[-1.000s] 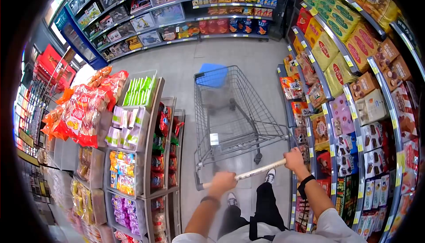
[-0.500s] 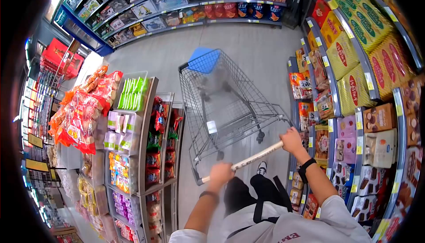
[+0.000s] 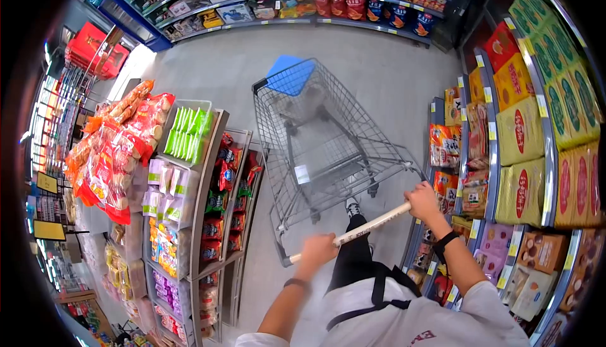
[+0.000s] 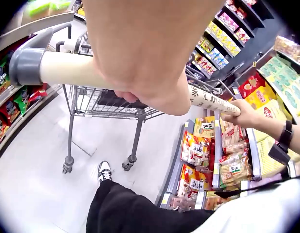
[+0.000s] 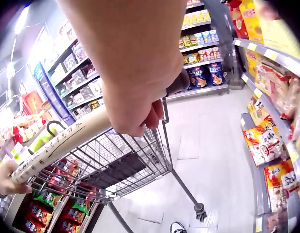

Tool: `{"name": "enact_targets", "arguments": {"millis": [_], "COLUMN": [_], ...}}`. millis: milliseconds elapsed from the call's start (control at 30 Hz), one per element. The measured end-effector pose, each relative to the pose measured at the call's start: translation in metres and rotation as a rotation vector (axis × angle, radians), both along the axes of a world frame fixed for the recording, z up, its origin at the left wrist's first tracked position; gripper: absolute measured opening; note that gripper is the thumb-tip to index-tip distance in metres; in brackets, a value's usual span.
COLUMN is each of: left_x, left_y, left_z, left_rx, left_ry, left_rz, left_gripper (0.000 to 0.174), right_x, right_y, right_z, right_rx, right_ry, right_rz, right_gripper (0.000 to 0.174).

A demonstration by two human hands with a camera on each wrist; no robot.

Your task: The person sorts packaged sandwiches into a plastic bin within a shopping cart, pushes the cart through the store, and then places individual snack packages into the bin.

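Note:
Both hands grip the cream-coloured handle bar (image 3: 374,224) of a grey wire shopping cart (image 3: 351,190). My left hand (image 3: 317,250) is wrapped round the bar near its left end, beside a grey end cap (image 4: 28,67). Toward the other end, my right hand (image 3: 423,200) holds the bar with its fingers curled beneath. Dark printed writing runs along the bar between the hands. A blue panel (image 3: 290,74) lies at the cart's far end, and a white label (image 3: 302,174) hangs near its close end. No goods show in the basket.
A display stand (image 3: 208,183) of bagged snacks rises close on the left, topped by large red bags (image 3: 113,164). Shelves of packaged biscuits (image 3: 521,189) line the right side. Across the grey floor (image 3: 221,53), more shelves hold chip bags (image 3: 356,8) and boxed toys.
The cart has angled a little, its far end swinging left in the head view. Shelves on the right have shifted farther right, and the feet have stepped. Both hands keep their grip on the bar.

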State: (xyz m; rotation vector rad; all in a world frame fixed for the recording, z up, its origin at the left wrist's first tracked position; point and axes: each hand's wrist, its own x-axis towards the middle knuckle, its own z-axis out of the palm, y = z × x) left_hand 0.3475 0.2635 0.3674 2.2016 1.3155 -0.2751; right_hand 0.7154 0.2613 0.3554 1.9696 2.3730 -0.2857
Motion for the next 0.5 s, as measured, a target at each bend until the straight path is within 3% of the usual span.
{"name": "enact_targets", "arguments": {"millis": [200,267,500], "left_x": [0.022,0.033,0.061], "left_y": [0.059,0.077,0.142], "left_z": [0.003,0.003,-0.004], "left_rx": [-0.071,-0.087,-0.096], "left_ry": [-0.072,-0.069,-0.122], "left_rz": [0.162,0.111,0.226], "left_gripper": [0.019,0.019,0.023], "right_x": [0.029,0.042,0.059], "right_y": [0.079,0.104,0.211], "right_z": [-0.005,-0.009,-0.001], "right_rx": [-0.002,0.035,0.028], "right_ry": [0.01,0.001,-0.005], "right_rz": [0.105,0.172,0.215], "right_gripper": [0.006,0.008,0.013]}}
